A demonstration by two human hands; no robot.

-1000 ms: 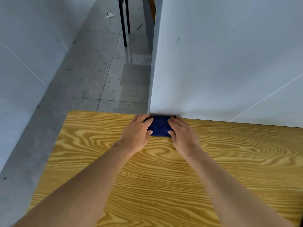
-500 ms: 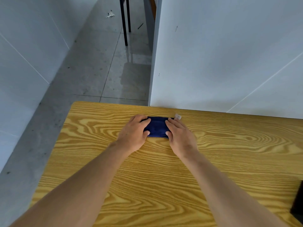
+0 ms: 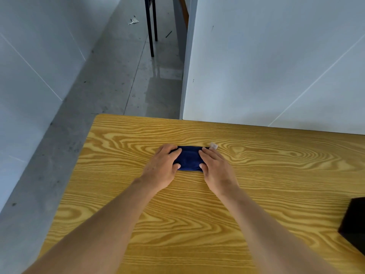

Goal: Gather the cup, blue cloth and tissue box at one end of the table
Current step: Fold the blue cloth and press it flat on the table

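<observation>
A folded dark blue cloth (image 3: 189,158) lies flat on the wooden table (image 3: 276,175), near the far left corner. My left hand (image 3: 161,169) grips its left end, thumb on the near edge and fingers on top. My right hand (image 3: 216,169) holds its right end the same way. A small white tag (image 3: 213,145) sticks out at the cloth's far right corner. Neither a cup nor a tissue box can be made out as such.
A black boxy object (image 3: 354,224) juts in at the right edge of the table. A white wall panel (image 3: 276,66) stands just behind the table's far edge. Grey floor (image 3: 126,86) lies to the left, with black chair legs (image 3: 151,26) further back.
Both hands have drawn the cloth toward me, away from the wall panel; bare table now shows behind it. The black object has come into view at the right.
</observation>
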